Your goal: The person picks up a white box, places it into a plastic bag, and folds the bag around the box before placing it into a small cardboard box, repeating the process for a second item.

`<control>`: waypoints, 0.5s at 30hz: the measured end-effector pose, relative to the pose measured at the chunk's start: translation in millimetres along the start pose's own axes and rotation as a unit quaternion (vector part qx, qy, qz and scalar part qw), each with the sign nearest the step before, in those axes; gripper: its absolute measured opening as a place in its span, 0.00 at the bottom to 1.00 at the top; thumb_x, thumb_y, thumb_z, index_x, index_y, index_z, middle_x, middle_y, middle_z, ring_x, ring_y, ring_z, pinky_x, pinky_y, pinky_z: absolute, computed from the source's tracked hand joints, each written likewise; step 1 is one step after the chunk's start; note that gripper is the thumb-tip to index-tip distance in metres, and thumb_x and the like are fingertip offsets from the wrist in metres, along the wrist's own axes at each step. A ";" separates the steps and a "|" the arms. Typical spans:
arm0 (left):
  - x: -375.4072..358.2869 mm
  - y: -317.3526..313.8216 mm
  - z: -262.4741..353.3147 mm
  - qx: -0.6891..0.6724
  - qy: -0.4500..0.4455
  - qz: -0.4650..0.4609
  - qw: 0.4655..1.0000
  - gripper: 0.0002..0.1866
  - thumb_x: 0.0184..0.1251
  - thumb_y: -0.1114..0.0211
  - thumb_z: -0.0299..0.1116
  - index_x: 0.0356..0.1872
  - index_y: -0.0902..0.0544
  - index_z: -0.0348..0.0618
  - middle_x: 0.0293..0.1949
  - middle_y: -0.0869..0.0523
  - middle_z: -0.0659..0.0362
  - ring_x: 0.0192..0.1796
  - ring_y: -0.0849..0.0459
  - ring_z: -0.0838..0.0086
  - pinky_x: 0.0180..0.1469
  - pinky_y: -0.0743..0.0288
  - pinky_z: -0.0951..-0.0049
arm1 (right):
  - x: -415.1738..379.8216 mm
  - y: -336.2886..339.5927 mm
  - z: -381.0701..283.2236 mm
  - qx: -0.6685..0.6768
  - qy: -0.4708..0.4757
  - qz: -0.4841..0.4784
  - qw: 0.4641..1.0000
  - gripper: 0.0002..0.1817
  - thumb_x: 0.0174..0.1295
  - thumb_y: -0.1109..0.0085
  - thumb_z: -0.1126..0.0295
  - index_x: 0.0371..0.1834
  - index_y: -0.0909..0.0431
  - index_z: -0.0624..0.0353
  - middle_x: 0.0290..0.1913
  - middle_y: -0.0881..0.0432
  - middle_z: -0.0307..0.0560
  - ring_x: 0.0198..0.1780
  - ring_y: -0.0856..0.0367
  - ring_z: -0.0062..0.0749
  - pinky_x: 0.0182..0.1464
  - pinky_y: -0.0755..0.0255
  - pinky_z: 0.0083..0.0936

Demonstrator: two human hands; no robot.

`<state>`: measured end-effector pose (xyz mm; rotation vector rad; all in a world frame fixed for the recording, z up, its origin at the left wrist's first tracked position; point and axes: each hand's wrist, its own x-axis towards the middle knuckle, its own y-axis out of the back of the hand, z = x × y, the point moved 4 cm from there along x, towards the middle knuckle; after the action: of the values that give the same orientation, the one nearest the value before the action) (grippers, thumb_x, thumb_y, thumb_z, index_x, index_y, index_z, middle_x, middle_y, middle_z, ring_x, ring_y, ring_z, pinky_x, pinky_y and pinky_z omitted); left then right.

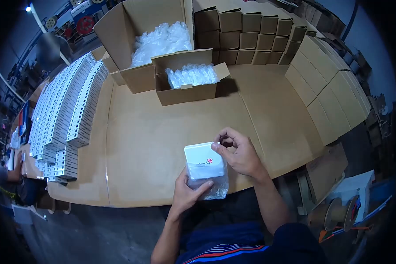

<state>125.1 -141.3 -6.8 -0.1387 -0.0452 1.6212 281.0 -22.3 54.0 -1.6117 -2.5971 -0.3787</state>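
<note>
A small white box (200, 152) with a red logo sits partly inside a clear plastic bag (218, 190), its upper part sticking out of the bag. My left hand (187, 194) is closed around the bag from the left, thumb across its front. At the box's top right corner, the thumb and bent fingers of my right hand (242, 155) pinch the edge. Both hands are above the near edge of the cardboard-covered table (163, 145). The fingers behind the bag are hidden.
An open carton (189, 93) holds clear plastic bags (192, 75). Behind it, a larger carton (114, 28) holds more bags (163, 44). Stacked white boxes (61, 110) line the left; brown cartons (251, 35) stand at the back and right. A person (9, 174) is at far left.
</note>
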 end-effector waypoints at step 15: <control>7.6 16.1 -38.7 -0.235 -0.016 0.107 0.966 0.26 0.88 0.53 0.44 0.72 0.30 0.33 0.63 0.19 0.54 0.64 0.22 0.72 0.69 0.30 0.66 | -42.9 -13.2 54.1 0.239 -0.112 0.019 0.964 0.12 0.71 0.34 0.77 0.53 0.22 0.67 0.47 0.15 0.43 0.49 0.17 0.19 0.54 0.22 0.19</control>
<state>113.3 -136.8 -47.4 -0.4979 -0.4549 1.8051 292.8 -52.4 -8.4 -1.5903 -2.5257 0.4297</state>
